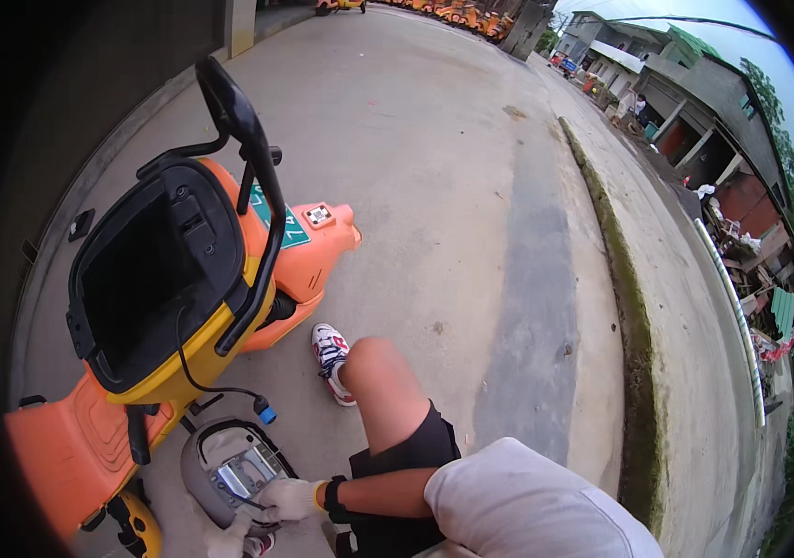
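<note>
Low at the front lies a grey, rounded shell (194, 470), looking like an upturned scooter seat, with a shiny, pale inner part showing. My right hand (290, 500), in a white knitted glove, reaches over its near right side. Its fingers are closed on a thin dark rod that runs left across the shell. My left hand (227, 539), also gloved, is by the shell's near edge, its fingers partly cut off and unclear. Just left stands an orange and yellow scooter (160, 409) with its black storage bin (146, 279) uncovered. A black cable with a blue plug (267, 414) hangs from the bin.
A black grab rail (253, 139) rises from the scooter. My foot in a white shoe (330, 358) stands beside it on concrete. A mossy raised edge (615, 251) runs along the right, with houses and debris beyond. Several orange scooters (457, 13) line the far end.
</note>
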Available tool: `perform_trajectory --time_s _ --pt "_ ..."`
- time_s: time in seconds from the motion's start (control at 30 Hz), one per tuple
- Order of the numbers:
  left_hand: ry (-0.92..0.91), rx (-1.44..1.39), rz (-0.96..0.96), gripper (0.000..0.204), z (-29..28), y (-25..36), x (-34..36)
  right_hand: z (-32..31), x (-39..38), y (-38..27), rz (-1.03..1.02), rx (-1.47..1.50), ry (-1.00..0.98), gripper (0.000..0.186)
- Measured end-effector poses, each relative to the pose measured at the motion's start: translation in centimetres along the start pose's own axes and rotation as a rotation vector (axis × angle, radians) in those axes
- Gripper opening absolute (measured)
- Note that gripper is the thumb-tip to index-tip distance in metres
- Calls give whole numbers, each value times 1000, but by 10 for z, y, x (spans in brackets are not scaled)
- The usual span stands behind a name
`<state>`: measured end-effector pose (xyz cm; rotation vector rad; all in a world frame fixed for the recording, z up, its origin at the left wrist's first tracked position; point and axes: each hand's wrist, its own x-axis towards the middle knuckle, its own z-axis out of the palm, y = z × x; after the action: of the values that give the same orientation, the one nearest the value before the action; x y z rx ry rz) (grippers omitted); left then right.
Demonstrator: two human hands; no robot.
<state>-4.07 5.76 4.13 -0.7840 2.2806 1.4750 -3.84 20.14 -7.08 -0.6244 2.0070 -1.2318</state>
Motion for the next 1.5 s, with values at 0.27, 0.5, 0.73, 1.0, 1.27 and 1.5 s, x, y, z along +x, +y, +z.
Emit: perform_trajectory --time_s 0.27,0.5,0.73,1.0,1.27,1.5 --pt "78 238 -70 116 -38 -63 12 2 -12 8 131 4 92 34" --pt "142 163 4 115 -53 -107 9 32 6 5 387 290 30 36" --pt "117 118 6 115 -48 -93 8 47 15 16 530 561 -3 53" --pt "-39 -127 -144 113 -45 -71 3 43 14 15 642 639 -159 61" --pt "93 138 65 99 -50 -98 6 34 3 -22 698 1029 -432 57" --pt "15 107 -93 100 -47 -65 -10 4 14 -60 629 1628 -472 39"
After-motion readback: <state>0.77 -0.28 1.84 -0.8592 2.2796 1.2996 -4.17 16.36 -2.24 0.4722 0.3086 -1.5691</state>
